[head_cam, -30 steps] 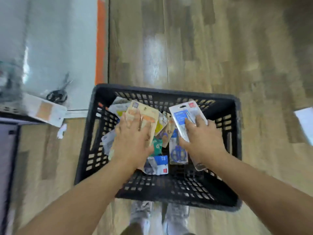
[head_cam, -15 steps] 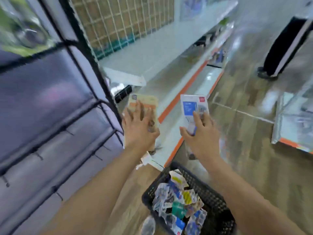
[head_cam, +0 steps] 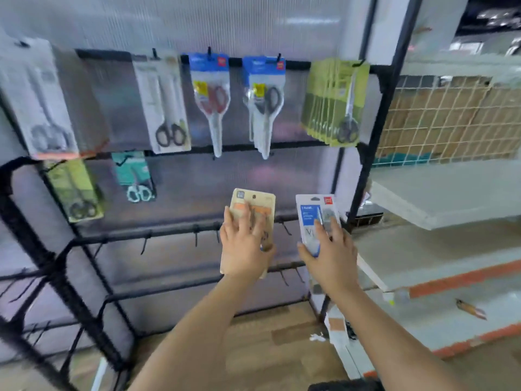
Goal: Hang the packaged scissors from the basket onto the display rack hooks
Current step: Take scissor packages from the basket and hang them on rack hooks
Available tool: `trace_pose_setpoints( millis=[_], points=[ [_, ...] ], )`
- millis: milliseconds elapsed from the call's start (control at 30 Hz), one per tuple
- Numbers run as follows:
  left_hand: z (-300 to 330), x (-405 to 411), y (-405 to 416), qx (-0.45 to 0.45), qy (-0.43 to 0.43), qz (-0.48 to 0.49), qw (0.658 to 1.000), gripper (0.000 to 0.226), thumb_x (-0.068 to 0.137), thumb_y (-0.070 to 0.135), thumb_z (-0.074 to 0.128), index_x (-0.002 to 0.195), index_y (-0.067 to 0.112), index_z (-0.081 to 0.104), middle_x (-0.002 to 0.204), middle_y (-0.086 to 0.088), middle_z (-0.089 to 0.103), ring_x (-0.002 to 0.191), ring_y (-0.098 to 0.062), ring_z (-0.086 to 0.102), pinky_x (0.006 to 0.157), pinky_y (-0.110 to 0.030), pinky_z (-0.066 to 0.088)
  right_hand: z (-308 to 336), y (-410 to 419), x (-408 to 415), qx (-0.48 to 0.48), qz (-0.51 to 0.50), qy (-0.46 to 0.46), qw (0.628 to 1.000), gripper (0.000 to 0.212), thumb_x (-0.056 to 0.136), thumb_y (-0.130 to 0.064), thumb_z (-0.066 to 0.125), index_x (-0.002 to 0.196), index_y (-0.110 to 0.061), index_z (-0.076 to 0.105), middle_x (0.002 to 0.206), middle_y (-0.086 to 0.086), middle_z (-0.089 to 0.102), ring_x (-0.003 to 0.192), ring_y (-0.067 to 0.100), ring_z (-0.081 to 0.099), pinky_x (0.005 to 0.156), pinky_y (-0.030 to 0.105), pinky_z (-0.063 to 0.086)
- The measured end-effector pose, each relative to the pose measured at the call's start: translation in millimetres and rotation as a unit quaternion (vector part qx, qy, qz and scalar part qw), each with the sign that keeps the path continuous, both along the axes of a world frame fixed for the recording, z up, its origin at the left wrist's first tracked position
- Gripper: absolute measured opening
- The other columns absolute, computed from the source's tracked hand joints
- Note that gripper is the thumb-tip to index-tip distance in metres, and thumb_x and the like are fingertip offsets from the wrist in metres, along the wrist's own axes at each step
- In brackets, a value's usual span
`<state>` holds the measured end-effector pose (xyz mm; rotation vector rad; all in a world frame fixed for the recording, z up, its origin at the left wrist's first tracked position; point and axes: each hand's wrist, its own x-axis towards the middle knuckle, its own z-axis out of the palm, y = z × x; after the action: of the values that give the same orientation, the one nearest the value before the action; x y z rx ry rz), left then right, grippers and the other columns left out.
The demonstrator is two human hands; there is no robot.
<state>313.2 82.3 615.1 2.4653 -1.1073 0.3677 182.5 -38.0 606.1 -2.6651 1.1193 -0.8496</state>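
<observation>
Up comes the view from the floor, and both packs have risen with it to face the display rack point(head_cam: 363, 153), the basket point(head_cam: 345, 385) now a dark sliver at the bottom edge. Left hand point(head_cam: 244, 248) has its fingers spread over the tan scissors pack point(head_cam: 255, 200) and its thumb curled round the edge; right hand point(head_cam: 328, 256) pinches the white and blue scissors pack point(head_cam: 313, 214), index finger laid up its front. Both sit centre frame, just in front of the empty hooks point(head_cam: 197, 235) on the lower bars. To hang well, I'd line the tan pack's top hole with a hook tip, then slide it straight back. Hook tips are blurred, the hole on the white pack is hard to make out, and the lower halves of both packs hide behind the hands
</observation>
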Motion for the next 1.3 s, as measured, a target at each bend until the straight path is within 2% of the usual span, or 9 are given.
trace_pose_setpoints(
  millis=[133, 367, 500, 633, 767, 833, 967, 1067, 1300],
  points=[
    [-0.9, 39.6, 23.3, -0.009, -0.014, 0.047, 0.999, 0.071, 0.086, 0.047, 0.056, 0.148, 0.029, 0.025, 0.159, -0.007, -0.006, 0.141, -0.044, -0.010, 0.112, -0.049, 0.006, 1.9, 5.9, 45.6, -0.043, 0.051, -0.001, 0.998, 0.063, 0.072, -0.044, 0.076, 0.124, -0.012, 0.061, 0.134, 0.019, 0.051, 0.106, 0.045, 0.053, 0.081, 0.051, 0.048],
    [-0.4, 93.4, 16.1, -0.004, -0.039, 0.093, 0.995, 0.070, 0.091, 0.052, 0.048, 0.149, 0.031, 0.016, 0.157, -0.012, -0.015, 0.141, -0.042, -0.013, 0.114, -0.047, 0.004, -3.7, -17.2, 110.0, -0.077, 0.058, -0.005, 0.995, 0.064, 0.084, -0.051, 0.059, 0.138, -0.017, 0.047, 0.149, 0.015, 0.035, 0.126, 0.042, 0.037, 0.092, 0.052, 0.041],
    [-4.5, 122.8, 3.4, -0.007, -0.045, 0.106, 0.993, 0.071, 0.090, 0.054, 0.046, 0.149, 0.032, 0.015, 0.156, -0.013, -0.017, 0.141, -0.042, -0.014, 0.115, -0.047, 0.003, -0.5, -30.0, 142.6, -0.101, 0.068, -0.021, 0.992, 0.064, 0.083, -0.049, 0.062, 0.135, -0.015, 0.049, 0.146, 0.016, 0.038, 0.119, 0.042, 0.043, 0.087, 0.051, 0.043],
    [-11.8, 150.9, -5.5, -0.021, -0.040, 0.114, 0.992, 0.072, 0.088, 0.054, 0.050, 0.148, 0.031, 0.020, 0.157, -0.014, -0.015, 0.141, -0.043, -0.013, 0.113, -0.047, 0.005, -1.2, -37.5, 173.1, -0.120, 0.076, -0.037, 0.989, 0.062, 0.077, -0.047, 0.069, 0.127, -0.013, 0.055, 0.139, 0.018, 0.046, 0.104, 0.043, 0.052, 0.074, 0.050, 0.049],
    [-13.5, 170.1, -18.5, -0.062, -0.067, 0.088, 0.992, 0.074, 0.080, 0.045, 0.066, 0.144, 0.025, 0.035, 0.157, -0.020, 0.003, 0.140, -0.049, 0.000, 0.110, -0.053, 0.013, -5.6, -47.4, 187.1, -0.131, 0.051, -0.071, 0.987, 0.062, 0.081, -0.055, 0.048, 0.126, -0.014, 0.055, 0.139, 0.016, 0.045, 0.111, 0.043, 0.050, 0.076, 0.051, 0.049],
    [-14.2, 173.0, -27.6, -0.056, -0.070, 0.079, 0.993, 0.072, 0.080, 0.044, 0.064, 0.144, 0.025, 0.036, 0.157, -0.019, 0.003, 0.140, -0.049, -0.001, 0.110, -0.053, 0.012, -9.7, -53.7, 186.6, -0.138, 0.040, -0.078, 0.986, 0.064, 0.082, -0.057, 0.042, 0.127, -0.013, 0.054, 0.140, 0.017, 0.044, 0.112, 0.044, 0.049, 0.077, 0.052, 0.048],
    [-15.3, 175.5, -45.1, -0.098, -0.070, 0.080, 0.990, 0.069, 0.082, 0.044, 0.064, 0.143, 0.024, 0.039, 0.157, -0.021, 0.005, 0.140, -0.049, 0.001, 0.111, -0.056, 0.014, -15.5, -68.2, 185.6, -0.152, 0.024, -0.087, 0.984, 0.060, 0.083, -0.050, 0.057, 0.129, -0.012, 0.053, 0.141, 0.018, 0.042, 0.114, 0.044, 0.046, 0.081, 0.054, 0.046],
    [-16.5, 180.0, -52.5, -0.084, -0.040, 0.091, 0.992, 0.069, 0.090, 0.048, 0.051, 0.149, 0.028, 0.022, 0.157, -0.016, -0.012, 0.142, -0.042, -0.013, 0.114, -0.051, 0.002, -17.0, -76.0, 187.7, -0.146, 0.017, -0.099, 0.984, 0.062, 0.081, -0.044, 0.067, 0.130, -0.011, 0.052, 0.142, 0.019, 0.042, 0.117, 0.046, 0.044, 0.083, 0.056, 0.045],
    [-13.5, 192.2, -56.9, -0.087, -0.060, 0.090, 0.990, 0.067, 0.091, 0.048, 0.050, 0.148, 0.028, 0.022, 0.158, -0.016, -0.011, 0.142, -0.042, -0.013, 0.115, -0.051, 0.003, -24.3, -86.8, 192.7, -0.143, 0.007, -0.099, 0.985, 0.062, 0.085, -0.048, 0.061, 0.133, -0.012, 0.047, 0.145, 0.018, 0.036, 0.124, 0.045, 0.039, 0.090, 0.056, 0.042]
  ],
)
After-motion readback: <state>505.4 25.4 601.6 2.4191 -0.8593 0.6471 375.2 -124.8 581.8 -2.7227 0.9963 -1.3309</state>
